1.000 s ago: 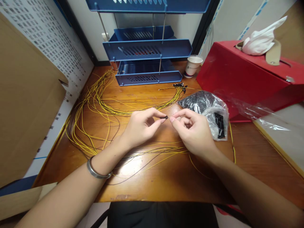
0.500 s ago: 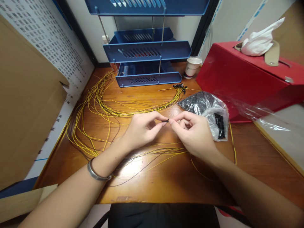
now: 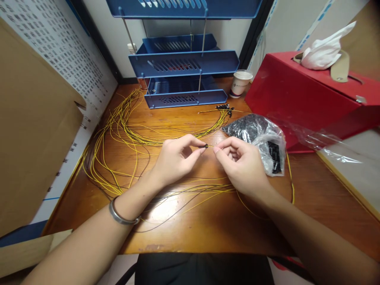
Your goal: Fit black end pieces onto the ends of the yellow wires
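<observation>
My left hand (image 3: 178, 160) pinches a small black connector (image 3: 205, 146) between thumb and forefinger, above the middle of the desk. A short stretch of yellow wire (image 3: 210, 146) spans from the connector to the fingertips of my right hand (image 3: 245, 162), which is closed on it. Behind my hands, a bundle of yellow and dark wires (image 3: 124, 124) curves along the left, with black ends (image 3: 225, 109) gathered at its right. More yellow and dark wires (image 3: 204, 190) run beneath my right hand. Beside that hand lies a clear plastic bag (image 3: 258, 130) of small black parts.
A blue tiered tray rack (image 3: 184, 65) stands at the back of the wooden desk (image 3: 190, 233). To its right are a paper cup (image 3: 241, 84) and a red box (image 3: 297, 95) with tissue on top. Brown cardboard (image 3: 32, 118) leans at the left.
My hands have moved slightly apart and up. The wire between them now shows, where before the fingertips nearly met at the connector.
</observation>
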`<state>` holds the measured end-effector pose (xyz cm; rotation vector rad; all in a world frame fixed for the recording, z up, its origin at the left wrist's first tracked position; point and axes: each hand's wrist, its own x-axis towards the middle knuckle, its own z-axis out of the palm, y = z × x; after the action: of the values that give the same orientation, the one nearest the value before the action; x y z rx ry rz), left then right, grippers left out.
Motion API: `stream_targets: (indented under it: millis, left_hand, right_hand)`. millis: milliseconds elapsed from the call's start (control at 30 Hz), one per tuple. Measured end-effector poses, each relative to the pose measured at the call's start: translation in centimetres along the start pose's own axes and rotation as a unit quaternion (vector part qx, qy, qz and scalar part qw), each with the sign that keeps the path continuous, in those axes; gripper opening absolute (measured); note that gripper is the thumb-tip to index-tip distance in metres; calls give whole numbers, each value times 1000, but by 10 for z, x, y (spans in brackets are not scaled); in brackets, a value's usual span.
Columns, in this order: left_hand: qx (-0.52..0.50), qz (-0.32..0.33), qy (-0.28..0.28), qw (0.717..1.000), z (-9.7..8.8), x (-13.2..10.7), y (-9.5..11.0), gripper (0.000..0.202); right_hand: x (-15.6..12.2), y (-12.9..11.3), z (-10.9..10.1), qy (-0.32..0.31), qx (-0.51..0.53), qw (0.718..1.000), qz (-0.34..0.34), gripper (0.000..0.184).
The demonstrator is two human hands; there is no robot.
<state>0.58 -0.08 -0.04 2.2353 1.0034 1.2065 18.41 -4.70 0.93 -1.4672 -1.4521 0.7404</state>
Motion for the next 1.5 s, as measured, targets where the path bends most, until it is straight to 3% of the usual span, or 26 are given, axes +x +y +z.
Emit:
stream_targets:
  millis: [867, 1500]
  left_hand:
    - [-21, 41, -23, 999, 1, 0, -2, 7]
    - [-33, 5, -23, 999, 1, 0, -2, 4]
  right_hand:
    - [3, 3, -2, 2, -8, 1000, -26, 15]
    - [2, 5, -1, -19, -37, 999, -19, 19]
